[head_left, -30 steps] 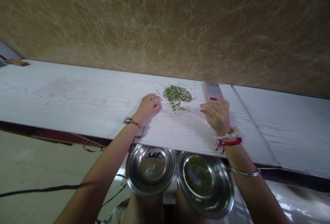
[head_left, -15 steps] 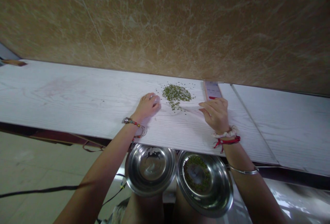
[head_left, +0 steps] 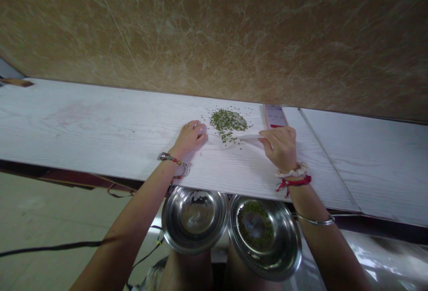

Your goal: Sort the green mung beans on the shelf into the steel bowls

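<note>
Green beans, mixed with small white grains, lie in a spread heap on a thin pale sheet, whose outline is hard to tell from the white tabletop. My right hand pinches the sheet's right edge between thumb and fingers, pulling it slightly up. To the left of the heap, my left hand rests on the table with curled fingers, closed at the sheet's left edge; its fingertips are partly hidden. Below the table edge stand two steel bowls: the left bowl has a few white grains, the right bowl green beans.
A phone with a lit screen lies just beyond my right hand. Behind the white table rises a brown marbled panel. A brown object sits at the far left; a black cable runs below.
The sheet's edge by my right hand is raised a little more and shows more clearly. Both hands and the bean heap stay nearly where they were.
</note>
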`<action>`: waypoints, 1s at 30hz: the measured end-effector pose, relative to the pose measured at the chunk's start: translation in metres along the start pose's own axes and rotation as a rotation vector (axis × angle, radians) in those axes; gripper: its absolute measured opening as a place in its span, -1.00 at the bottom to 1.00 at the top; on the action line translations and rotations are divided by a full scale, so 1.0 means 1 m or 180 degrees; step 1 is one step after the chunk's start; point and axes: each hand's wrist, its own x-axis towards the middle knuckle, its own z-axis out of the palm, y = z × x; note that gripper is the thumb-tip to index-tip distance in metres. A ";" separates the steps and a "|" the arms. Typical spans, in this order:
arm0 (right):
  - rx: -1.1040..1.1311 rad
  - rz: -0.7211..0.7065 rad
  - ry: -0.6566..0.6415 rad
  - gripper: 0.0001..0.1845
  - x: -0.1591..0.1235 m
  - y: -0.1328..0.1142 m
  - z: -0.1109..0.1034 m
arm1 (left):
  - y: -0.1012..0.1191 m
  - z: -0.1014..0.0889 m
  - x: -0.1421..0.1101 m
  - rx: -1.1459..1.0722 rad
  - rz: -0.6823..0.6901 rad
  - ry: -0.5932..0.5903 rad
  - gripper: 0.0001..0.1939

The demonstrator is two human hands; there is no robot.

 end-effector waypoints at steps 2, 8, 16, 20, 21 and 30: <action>0.0076 -0.0119 0.0077 -0.93 0.001 0.000 -0.004 | 0.000 0.000 0.000 0.0001 -0.0003 -0.0007 -0.59; 0.0227 -0.0279 0.0301 -0.93 0.004 -0.001 -0.012 | -0.002 0.001 0.000 -0.0044 0.0000 0.0001 -0.60; 0.0152 -0.0280 0.0187 -0.95 0.004 -0.004 -0.007 | -0.001 0.000 0.001 -0.0017 -0.0002 -0.0056 -0.59; 0.0178 -0.0297 0.0173 -0.95 0.004 -0.005 -0.009 | -0.001 0.000 0.001 -0.0036 0.0046 -0.0041 -0.60; 0.0202 -0.0322 0.0176 -0.95 0.005 -0.004 -0.010 | -0.001 0.000 0.001 -0.0030 0.0048 -0.0024 -0.60; 0.0135 -0.0126 0.0210 -0.93 0.002 -0.001 -0.011 | -0.004 0.004 0.001 -0.0041 0.0061 0.0076 -0.62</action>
